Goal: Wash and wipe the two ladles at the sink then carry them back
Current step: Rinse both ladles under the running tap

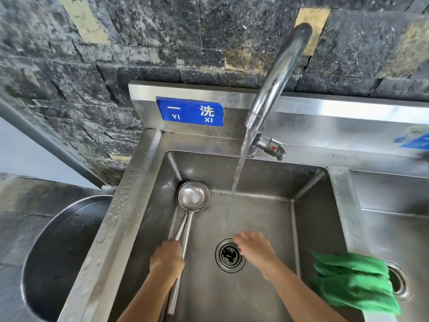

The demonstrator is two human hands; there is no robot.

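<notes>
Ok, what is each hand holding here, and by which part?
The left hand grips both ladles together by their handles, about midway along. The right hand holds nothing.

Commercial kitchen wash area, shown by a stainless steel double sink [139,182], a blue labelled wash-station sign [190,111], a tall faucet [276,75], rough stone wall [116,43]
</notes>
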